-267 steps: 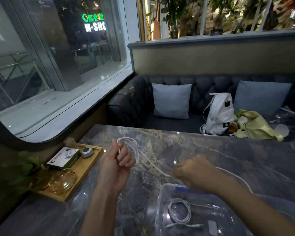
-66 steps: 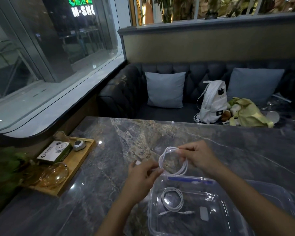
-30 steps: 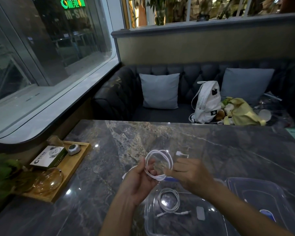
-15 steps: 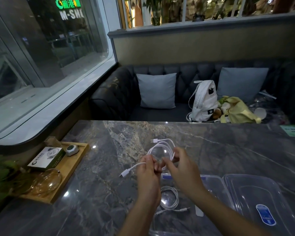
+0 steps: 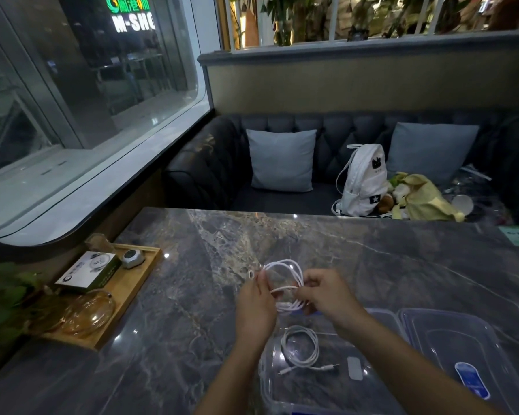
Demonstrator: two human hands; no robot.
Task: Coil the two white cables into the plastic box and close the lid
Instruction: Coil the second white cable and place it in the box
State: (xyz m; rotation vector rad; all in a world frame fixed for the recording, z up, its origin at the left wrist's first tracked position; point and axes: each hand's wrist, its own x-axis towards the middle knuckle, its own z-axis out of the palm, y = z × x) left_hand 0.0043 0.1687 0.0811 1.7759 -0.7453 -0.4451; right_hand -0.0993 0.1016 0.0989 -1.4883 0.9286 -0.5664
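Currently the left hand (image 5: 256, 307) pinches the thin white looped cable (image 5: 285, 281) above the grey marble counter (image 5: 189, 295), the right hand (image 5: 327, 295) pinching its other side. It is likely light and springy, best gripped across all loops. A second white coil (image 5: 300, 350) lies in the clear plastic box (image 5: 262, 377).

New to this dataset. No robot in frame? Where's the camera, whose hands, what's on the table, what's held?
No robot: a person works with bare hands, filmed by one wide-angle camera worn on their head, looking forward and down. The left hand and right hand both grip a coiled white cable above the marble table. A second coiled cable lies in the open plastic box; the lid lies beside it, to the right. A wooden tray with small items sits at the table's left edge.
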